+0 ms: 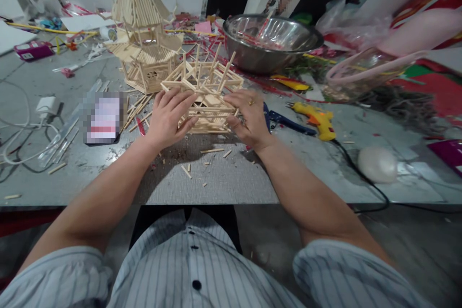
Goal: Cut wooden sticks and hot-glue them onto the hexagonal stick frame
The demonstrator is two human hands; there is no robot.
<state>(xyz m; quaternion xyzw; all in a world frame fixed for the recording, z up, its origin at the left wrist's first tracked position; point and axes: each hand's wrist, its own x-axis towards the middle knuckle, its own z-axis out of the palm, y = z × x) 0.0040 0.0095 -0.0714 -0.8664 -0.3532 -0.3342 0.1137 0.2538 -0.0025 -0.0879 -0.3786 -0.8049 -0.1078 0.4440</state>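
Observation:
Between my two hands stands a small pavilion frame (207, 111) of thin wooden sticks, with several sticks jutting up from its top. My left hand (172, 118) grips its left side, fingers over the upper rail and thumb on the near face. On the opposite side, my right hand (250, 116), wearing a ring, holds the frame the same way. Directly behind rises a taller stick pagoda (144, 33) with a pointed roof. Loose sticks (139, 110) lie beside my left hand, and blue-handled pliers (288, 121) lie to the right of my right hand.
A yellow glue gun (317, 120) rests at the right, its black cord trailing over the table edge. Behind are a steel bowl (267, 53) and a yellow cutter (290, 83). A phone (104, 118) and white charger (48, 107) lie left. Stick scraps (212, 150) litter the front.

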